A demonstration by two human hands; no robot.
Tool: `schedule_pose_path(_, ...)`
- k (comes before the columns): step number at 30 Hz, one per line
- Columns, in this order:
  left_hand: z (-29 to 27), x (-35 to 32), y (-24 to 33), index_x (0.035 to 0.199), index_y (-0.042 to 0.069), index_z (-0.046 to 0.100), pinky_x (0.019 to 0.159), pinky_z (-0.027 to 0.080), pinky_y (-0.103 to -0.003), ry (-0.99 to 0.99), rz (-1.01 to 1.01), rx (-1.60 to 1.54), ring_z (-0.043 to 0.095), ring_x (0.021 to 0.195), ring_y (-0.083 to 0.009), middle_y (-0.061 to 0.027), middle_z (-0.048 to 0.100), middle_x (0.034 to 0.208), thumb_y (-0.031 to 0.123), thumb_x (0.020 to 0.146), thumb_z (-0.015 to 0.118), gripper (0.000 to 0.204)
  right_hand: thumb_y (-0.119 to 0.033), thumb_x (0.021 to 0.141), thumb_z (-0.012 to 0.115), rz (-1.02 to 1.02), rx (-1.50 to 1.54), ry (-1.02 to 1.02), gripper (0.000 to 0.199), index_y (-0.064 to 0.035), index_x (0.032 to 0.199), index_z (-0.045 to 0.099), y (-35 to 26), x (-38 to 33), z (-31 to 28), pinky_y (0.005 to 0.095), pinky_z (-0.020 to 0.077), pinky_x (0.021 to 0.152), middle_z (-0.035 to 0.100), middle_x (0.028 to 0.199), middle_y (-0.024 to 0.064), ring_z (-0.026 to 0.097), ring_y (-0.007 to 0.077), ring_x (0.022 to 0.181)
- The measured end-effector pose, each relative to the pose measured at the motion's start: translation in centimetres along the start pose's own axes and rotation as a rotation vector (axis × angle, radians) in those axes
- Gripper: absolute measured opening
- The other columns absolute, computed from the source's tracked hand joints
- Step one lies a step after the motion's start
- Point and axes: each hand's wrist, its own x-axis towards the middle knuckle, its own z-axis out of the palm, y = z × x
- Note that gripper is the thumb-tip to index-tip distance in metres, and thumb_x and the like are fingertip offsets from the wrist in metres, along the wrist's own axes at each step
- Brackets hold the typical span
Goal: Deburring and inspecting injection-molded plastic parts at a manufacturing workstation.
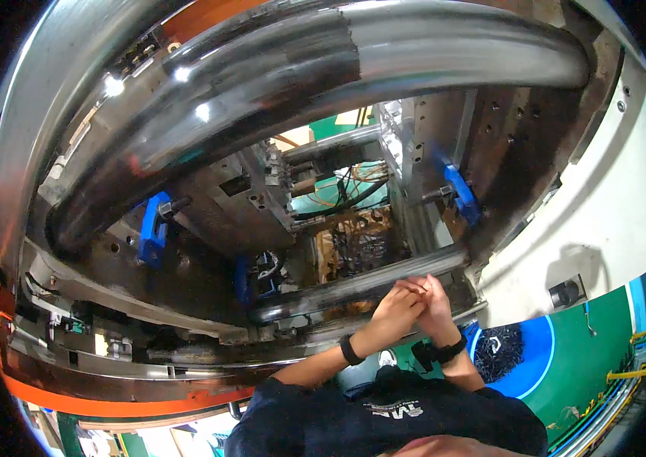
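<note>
My left hand (397, 308) and my right hand (434, 299) are pressed together, fingers touching, right in front of a grey steel bar (338, 293) low in a big moulding machine. Each wrist carries a black band. Whether anything small lies between the fingers is hidden. Beyond the hands the machine stands open, with a metal mould block (273, 183) on the left and a bright plate (399, 145) on the right. Cables and hoses (361, 244) hang in the gap below them.
A thick shiny bar (414, 46) arches across the top. Blue clamps sit on the left plate (154, 228) and the right plate (461, 194). A white machine panel (604, 213) is at right, with a blue bin of black parts (502, 350) on the green floor (589, 343).
</note>
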Motion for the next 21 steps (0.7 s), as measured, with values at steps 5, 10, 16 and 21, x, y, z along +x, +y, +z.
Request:
schedule_pose_path(5,-0.5,0.5,-0.4,0.101,0.007,0.064,0.092,0.044,-0.043,0.081,-0.117,-0.208,0.054,0.103,-0.0329,-0.0104,0.061,0.104,0.012,0.077,0.065,0.024,-0.040,0.101,0.038,0.001,-0.027,-0.002,0.049,0.0031,0.119,0.050,0.6,1.0,-0.6,0.0386,0.0455,0.097,0.064,0.117,0.0194,0.061,0.0277,0.107)
schedule_pose_path(10,-0.9,1.1,-1.4,0.102,0.006,0.062,0.090,0.044,-0.044,0.051,-0.080,-0.355,0.054,0.101,-0.0348,-0.0109,0.060,0.103,0.012,0.080,0.067,0.022,-0.041,0.101,0.036,0.001,-0.092,-0.006,0.050,0.0029,0.115,0.055,0.1,1.0,-0.5,0.0365,0.0458,0.096,0.065,0.114,0.0183,0.062,0.0263,0.105)
schedule_pose_path(16,-2.6,2.9,-1.0,0.098,0.004,0.064,0.082,0.050,-0.040,0.026,-0.280,-0.531,0.062,0.092,-0.0307,-0.0140,0.065,0.097,0.012,0.085,0.065,0.015,-0.043,0.102,0.039,-0.022,0.026,-0.099,0.049,0.0015,0.115,0.055,-1.2,0.9,0.1,0.0400,0.0486,0.093,0.064,0.115,0.0193,0.063,0.0271,0.105)
schedule_pose_path(21,-8.1,8.2,-4.0,0.084,0.003,0.070,0.078,0.053,-0.031,0.371,-0.479,-0.628,0.068,0.084,-0.0174,-0.0082,0.071,0.088,0.005,0.078,0.068,0.007,-0.043,0.102,0.036,0.052,0.178,-0.147,0.050,0.0036,0.117,0.049,-2.1,0.9,-0.6,0.0474,0.0448,0.102,0.058,0.123,0.0277,0.058,0.0358,0.115)
